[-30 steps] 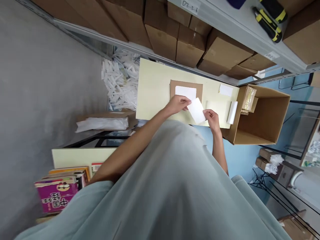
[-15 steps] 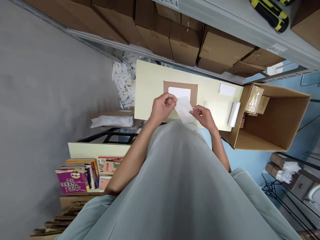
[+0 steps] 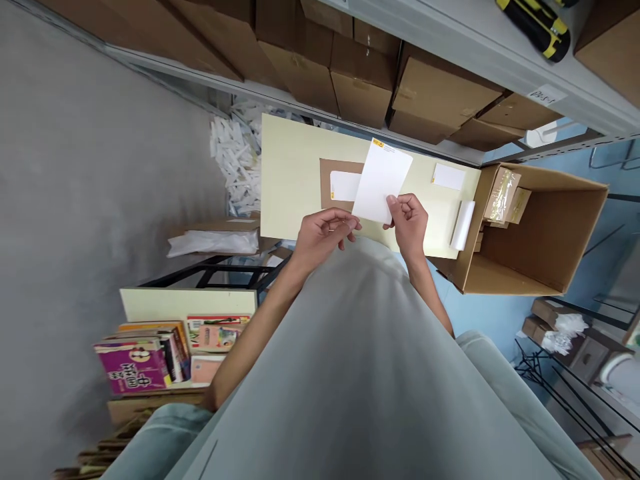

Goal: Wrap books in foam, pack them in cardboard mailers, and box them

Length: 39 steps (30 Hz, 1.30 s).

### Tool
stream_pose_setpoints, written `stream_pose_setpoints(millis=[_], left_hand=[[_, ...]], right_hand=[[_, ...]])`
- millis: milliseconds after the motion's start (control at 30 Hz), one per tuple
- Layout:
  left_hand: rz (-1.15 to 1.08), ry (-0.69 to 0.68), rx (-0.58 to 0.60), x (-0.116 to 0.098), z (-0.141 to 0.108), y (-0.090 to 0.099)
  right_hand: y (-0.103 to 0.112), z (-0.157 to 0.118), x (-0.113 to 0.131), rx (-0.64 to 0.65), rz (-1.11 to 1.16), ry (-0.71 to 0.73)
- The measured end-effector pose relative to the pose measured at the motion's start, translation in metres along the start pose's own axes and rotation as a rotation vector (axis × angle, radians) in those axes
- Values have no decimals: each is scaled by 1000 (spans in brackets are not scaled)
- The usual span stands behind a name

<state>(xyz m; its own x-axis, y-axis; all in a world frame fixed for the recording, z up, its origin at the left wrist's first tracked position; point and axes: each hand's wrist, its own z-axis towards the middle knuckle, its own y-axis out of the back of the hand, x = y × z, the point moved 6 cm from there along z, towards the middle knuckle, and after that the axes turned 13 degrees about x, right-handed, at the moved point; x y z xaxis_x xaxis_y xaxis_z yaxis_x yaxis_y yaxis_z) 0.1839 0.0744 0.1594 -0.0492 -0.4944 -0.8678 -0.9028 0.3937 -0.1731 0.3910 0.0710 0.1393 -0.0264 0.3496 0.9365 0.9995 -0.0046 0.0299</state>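
A white label sheet [image 3: 384, 179], with a small orange-and-black mark and fine print at its top edge, is held tilted over the table [image 3: 293, 173]. My right hand [image 3: 410, 223] pinches its lower right corner, thumb on top. At the sheet's lower left corner is my left hand [image 3: 325, 237], its thumb and fingertips brought together; whether they grip that corner or something small is hidden. Beneath the sheet lies a flat brown cardboard piece [image 3: 326, 180] bearing a white label [image 3: 343, 185]. The sheet covers its right part.
On the table's right lie another white label [image 3: 449, 176] and a white roll [image 3: 463, 225]. An open cardboard box [image 3: 545, 230] stands beyond that end. Boxes [image 3: 363, 97] fill the shelf behind. White paper strips [image 3: 233, 150] are heaped left; books [image 3: 135, 363] stand lower left.
The sheet has turned to show its printed face and moved up over the cardboard piece. My right hand has shifted to its lower corner; my left hand has dropped slightly.
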Motion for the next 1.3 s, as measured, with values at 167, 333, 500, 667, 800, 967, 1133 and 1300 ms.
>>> stream_pose_setpoints(millis=[167,333,500,667,800,967,1133,1300], left_hand=[[-22,-28,-24,2,1,8],[6,-45,-1,6,0,16],[89,-64,-4,5,-6,24],[219,-116,52,-1,-15,32],[275,-201,94,-6,-23,37],[354,-185,97,3,-24,57],[590,-67,-15,34,-9,131],[782,127,-176,40,5,250]], right_hand=[[-7,-2,1,10,-11,-6],[-15,-5,-7,7,-61,-41],[-23,-17,4,-31,-270,-42],[-53,-38,40,154,-335,109],[-73,-45,49,177,-391,132],[-89,-42,39,125,-481,80],[-87,-47,28,-8,-470,16],[-85,-66,21,-127,-392,-34]])
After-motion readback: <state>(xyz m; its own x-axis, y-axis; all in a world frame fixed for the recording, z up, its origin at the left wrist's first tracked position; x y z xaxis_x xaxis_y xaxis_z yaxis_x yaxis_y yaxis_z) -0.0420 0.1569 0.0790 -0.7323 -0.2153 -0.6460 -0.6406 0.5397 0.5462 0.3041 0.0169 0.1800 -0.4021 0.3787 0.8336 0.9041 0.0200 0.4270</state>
